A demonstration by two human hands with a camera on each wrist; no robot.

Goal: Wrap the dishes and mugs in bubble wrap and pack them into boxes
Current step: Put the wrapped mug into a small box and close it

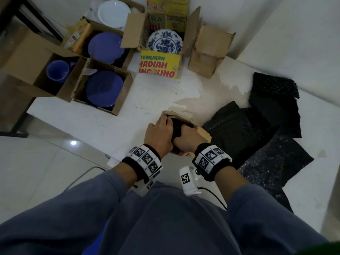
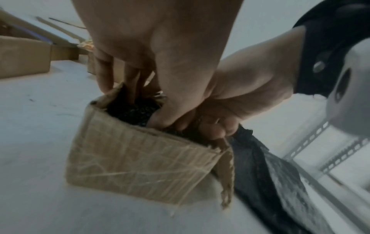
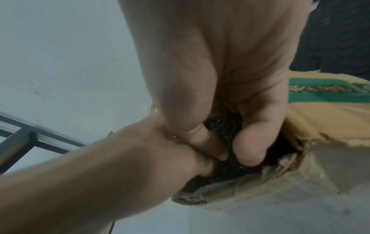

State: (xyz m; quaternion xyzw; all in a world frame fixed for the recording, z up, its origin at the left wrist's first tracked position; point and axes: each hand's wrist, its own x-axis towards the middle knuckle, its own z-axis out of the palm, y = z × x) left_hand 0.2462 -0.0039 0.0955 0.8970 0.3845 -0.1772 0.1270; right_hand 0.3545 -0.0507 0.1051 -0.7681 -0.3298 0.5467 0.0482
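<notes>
Near the front edge of the white table [image 1: 114,126], seen from the head camera, both hands press a black bubble-wrapped bundle [image 1: 177,127] into a small open cardboard box [image 1: 202,134]. The left hand [image 1: 159,137] and right hand [image 1: 186,139] curl their fingers round the bundle; its long axis cannot be told. Two blue plates [image 1: 104,47] [image 1: 104,88], one blue mug [image 1: 57,70], one white plate [image 1: 114,12] and one blue-patterned plate [image 1: 164,41] lie in open boxes at the back. Loose black bubble wrap sheets [image 1: 257,129] lie to the right.

From the left wrist, left fingers [image 2: 104,74] dig down beside the bundle inside the box's mouth.

From the right wrist, the right thumb [image 3: 250,152] and a finger pinch the wrap.
</notes>
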